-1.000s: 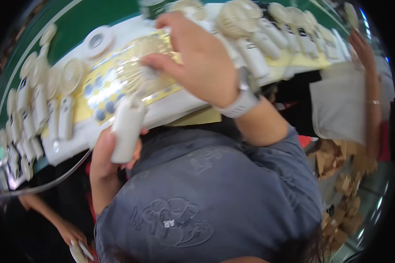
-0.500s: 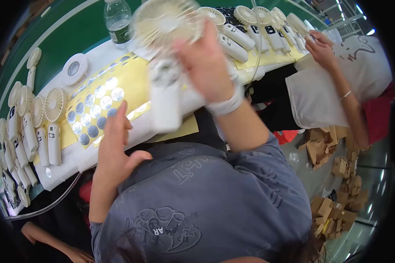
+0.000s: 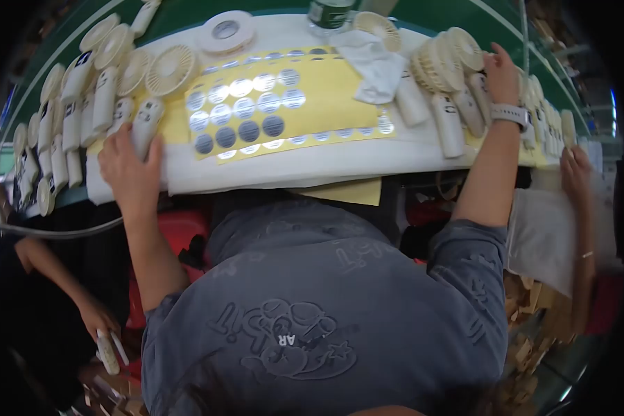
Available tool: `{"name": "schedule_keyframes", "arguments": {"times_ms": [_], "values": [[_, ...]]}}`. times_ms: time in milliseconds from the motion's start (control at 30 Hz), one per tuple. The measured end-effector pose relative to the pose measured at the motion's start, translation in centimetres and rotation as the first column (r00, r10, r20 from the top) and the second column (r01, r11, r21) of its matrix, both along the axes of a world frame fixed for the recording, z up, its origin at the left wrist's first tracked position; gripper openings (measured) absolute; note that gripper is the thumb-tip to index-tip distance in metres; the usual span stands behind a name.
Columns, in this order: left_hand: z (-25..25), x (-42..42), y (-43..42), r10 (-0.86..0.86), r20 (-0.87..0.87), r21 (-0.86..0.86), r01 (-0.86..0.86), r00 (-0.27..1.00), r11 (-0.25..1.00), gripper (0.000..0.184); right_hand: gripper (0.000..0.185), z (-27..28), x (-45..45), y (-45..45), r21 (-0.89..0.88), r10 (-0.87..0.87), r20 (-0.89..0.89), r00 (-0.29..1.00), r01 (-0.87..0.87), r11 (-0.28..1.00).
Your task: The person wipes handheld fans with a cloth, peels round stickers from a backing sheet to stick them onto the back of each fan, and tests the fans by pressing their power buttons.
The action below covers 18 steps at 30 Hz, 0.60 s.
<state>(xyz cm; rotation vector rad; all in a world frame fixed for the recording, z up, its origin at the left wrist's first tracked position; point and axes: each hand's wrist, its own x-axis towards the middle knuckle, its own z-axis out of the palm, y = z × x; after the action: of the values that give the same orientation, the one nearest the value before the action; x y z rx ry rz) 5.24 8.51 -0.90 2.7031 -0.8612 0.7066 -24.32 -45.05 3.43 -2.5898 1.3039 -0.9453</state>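
Observation:
My left hand (image 3: 130,164) has its fingers round the lower handle of a white fan (image 3: 148,119), which lies at the right end of the left group of fans. On the right, my right hand (image 3: 503,75) reaches among the other fans, beside the head of a fan (image 3: 464,50); its fingers are partly hidden, and whether it grips one is unclear. Between my hands lies a yellow sheet of round silver stickers (image 3: 312,97). A crumpled white cloth (image 3: 376,69) rests on the sheet's right part.
A roll of white tape (image 3: 227,32) and a bottle (image 3: 329,14) stand behind the sheet. A co-worker's hand (image 3: 100,320) at lower left holds a white fan. Another person's hand (image 3: 576,165) is at the right edge. A cable crosses at left.
The fan my right hand held up is no longer over the sheet. My right hand has moved right to the fans there, and my left hand has moved left onto a fan's handle.

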Motion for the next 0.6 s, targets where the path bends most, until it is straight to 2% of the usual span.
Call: {"name": "schedule_keyframes", "arguments": {"times_ms": [67,133,200,233,267,333,400,433,467,500,567,600], "values": [[0.0,0.6,0.1,0.003,0.0,0.023,-0.003,1.0,1.0,0.044,0.03,1.3,2.1,4.6,-0.4,0.134,0.12,0.984,-0.076,0.913],[-0.3,1.0,0.2,-0.018,0.01,0.048,0.017,1.0,0.999,0.044,0.022,2.8,6.1,14.8,-0.145,0.293,0.351,0.89,-0.257,0.955],[0.0,0.8,0.2,-0.025,-0.001,0.027,0.025,1.0,0.999,0.044,0.015,0.9,9.2,21.6,-0.044,0.611,0.226,0.759,-0.619,0.784],[0.2,0.6,0.0,-0.034,-0.008,0.013,0.034,0.999,0.999,0.044,0.013,-0.7,10.5,23.5,0.057,0.673,0.187,0.715,-0.692,0.719],[0.3,0.3,0.0,-0.06,-0.026,-0.05,0.059,0.998,0.997,0.043,0.011,-2.2,11.3,25.0,0.164,0.731,0.156,0.665,-0.747,0.644],[0.7,-0.5,0.4,-0.109,-0.061,-0.183,0.096,0.992,0.978,0.042,0.01,-3.5,12.4,26.5,0.165,0.712,0.107,0.694,-0.719,0.675],[0.8,-1.2,0.8,-0.302,-0.311,-0.464,0.133,0.901,0.876,0.042,0.012,-3.8,12.6,26.9,0.159,0.692,0.054,0.72,-0.69,0.706],[1.0,-1.6,0.7,-0.411,-0.4,-0.592,0.112,0.819,0.798,0.042,0.014,-3.8,12.7,27.1,0.155,0.682,0.029,0.731,-0.677,0.72],[0.7,-2.7,-0.6,-0.621,-0.412,-0.821,0.024,0.667,0.57,0.048,0.014,-4.0,12.8,27.3,0.128,0.686,-0.007,0.728,-0.679,0.722],[0.4,-3.1,-1.0,-0.774,-0.443,-0.882,-0.066,0.453,0.466,0.051,0.014,-4.1,12.9,27.4,0.1,0.687,-0.041,0.725,-0.682,0.725],[-0.2,-3.8,-1.5,-0.949,-0.314,-0.899,-0.315,-0.024,0.305,0.057,0.014,-4.0,13.0,27.8,0.068,0.679,-0.102,0.727,-0.676,0.734],[-0.2,-4.3,-2.2,-0.951,-0.29,-0.879,-0.363,-0.106,0.309,0.06,0.014,-3.7,13.0,28.1,0.066,0.673,-0.126,0.729,-0.67,0.739]]}}
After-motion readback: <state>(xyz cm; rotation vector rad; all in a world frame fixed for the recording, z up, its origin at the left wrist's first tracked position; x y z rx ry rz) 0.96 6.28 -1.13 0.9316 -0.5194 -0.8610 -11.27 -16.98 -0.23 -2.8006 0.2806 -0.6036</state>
